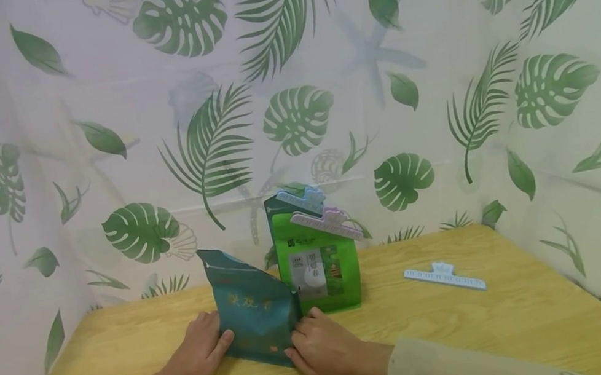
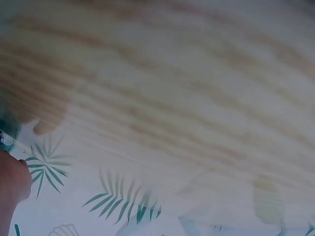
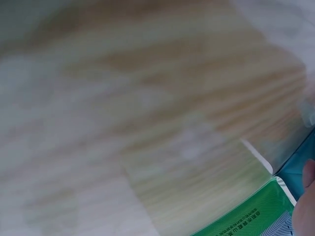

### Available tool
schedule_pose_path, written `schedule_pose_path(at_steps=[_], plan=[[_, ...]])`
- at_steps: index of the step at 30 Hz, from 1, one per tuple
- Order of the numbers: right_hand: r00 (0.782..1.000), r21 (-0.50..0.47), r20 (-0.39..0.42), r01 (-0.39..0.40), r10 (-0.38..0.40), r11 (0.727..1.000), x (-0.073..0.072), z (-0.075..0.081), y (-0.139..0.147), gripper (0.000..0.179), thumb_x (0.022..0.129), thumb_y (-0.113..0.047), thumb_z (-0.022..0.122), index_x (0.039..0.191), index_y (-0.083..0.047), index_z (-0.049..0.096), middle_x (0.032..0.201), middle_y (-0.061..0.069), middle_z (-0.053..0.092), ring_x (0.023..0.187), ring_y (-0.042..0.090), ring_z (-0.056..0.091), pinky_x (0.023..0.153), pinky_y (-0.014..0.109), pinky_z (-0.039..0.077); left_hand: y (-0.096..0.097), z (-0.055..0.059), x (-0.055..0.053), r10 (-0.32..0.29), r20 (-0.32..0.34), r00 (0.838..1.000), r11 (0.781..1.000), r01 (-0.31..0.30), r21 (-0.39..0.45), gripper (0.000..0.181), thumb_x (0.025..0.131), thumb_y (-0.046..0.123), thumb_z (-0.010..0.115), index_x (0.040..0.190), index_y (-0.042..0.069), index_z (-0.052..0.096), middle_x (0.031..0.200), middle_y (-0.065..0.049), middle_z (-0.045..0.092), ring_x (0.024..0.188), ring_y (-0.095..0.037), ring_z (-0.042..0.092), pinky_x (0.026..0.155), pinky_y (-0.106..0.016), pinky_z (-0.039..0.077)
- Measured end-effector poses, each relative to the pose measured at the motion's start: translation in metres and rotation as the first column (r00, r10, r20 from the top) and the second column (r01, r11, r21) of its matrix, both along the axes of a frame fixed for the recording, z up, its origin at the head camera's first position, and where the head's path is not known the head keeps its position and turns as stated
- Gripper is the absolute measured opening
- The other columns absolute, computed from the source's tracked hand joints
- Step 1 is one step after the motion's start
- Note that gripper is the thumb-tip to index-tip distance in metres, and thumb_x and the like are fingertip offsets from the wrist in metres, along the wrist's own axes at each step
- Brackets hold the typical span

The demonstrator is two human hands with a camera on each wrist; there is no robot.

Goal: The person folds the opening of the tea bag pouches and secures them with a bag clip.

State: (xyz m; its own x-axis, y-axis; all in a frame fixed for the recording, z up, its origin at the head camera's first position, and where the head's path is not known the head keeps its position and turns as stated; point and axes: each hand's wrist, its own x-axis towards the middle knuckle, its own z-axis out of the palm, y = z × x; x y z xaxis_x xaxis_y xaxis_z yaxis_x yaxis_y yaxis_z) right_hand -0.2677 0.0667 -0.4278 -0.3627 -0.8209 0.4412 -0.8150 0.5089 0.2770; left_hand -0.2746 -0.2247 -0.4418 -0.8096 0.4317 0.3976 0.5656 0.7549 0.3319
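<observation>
A teal tea pouch [image 1: 253, 310] with gold lettering stands at the front of the wooden table, its top slanting down to the right. My left hand [image 1: 202, 350] holds its lower left side, thumb over the front edge. At the lower right edge my right hand [image 1: 324, 345] grips the pouch with curled fingers. Just behind stands a bright green tea pouch [image 1: 349, 275], closed along its top by a pink sealing clip [image 1: 327, 224]. Farther back, mostly hidden, is another dark teal pouch [image 1: 272, 209] with a light blue clip [image 1: 302, 199].
A loose light blue sealing clip [image 1: 444, 276] lies on the table [image 1: 406, 336] to the right. Leaf-patterned cloth [image 1: 326, 116] hangs behind and along both sides of the table. In the right wrist view, the green pouch [image 3: 246, 216] shows close beside the right hand.
</observation>
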Motion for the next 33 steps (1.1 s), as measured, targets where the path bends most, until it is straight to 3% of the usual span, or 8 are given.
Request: schedule_pose_path(at_steps=[8,26,33], plan=[[1.000,0.003,0.023,0.006,-0.006,1.000,0.000,0.000,0.004,0.034,0.100,-0.027,0.055,0.068,-0.019,0.052,0.072,-0.005,0.059,0.069,0.010,0.056,0.072,0.027,0.037,0.004,0.000,0.003,0.001,-0.019,1.000,1.000,-0.001,-0.011,0.035,0.108,0.024,0.042,0.137,0.008,0.052,0.123,0.003,0.060,0.098,-0.009,0.040,0.089,-0.043,0.034],[0.999,-0.002,0.039,0.019,-0.019,1.000,0.002,0.001,0.017,0.034,0.099,-0.027,0.057,0.066,-0.019,0.051,0.071,-0.006,0.058,0.066,0.010,0.054,0.070,0.027,0.036,0.017,0.000,0.004,0.005,0.046,0.999,1.000,-0.004,-0.017,0.039,0.109,0.027,0.039,0.140,0.006,0.050,0.128,-0.003,0.060,0.098,-0.012,0.041,0.090,-0.044,0.034],[0.998,-0.019,0.068,0.011,-0.009,1.000,0.003,0.002,0.024,0.035,0.100,-0.025,0.055,0.066,-0.019,0.050,0.070,-0.006,0.058,0.067,0.009,0.055,0.071,0.027,0.035,0.023,0.001,0.006,0.006,0.071,0.997,1.000,-0.005,-0.019,0.038,0.109,0.029,0.039,0.138,0.008,0.051,0.124,0.000,0.060,0.096,-0.011,0.039,0.088,-0.042,0.032]])
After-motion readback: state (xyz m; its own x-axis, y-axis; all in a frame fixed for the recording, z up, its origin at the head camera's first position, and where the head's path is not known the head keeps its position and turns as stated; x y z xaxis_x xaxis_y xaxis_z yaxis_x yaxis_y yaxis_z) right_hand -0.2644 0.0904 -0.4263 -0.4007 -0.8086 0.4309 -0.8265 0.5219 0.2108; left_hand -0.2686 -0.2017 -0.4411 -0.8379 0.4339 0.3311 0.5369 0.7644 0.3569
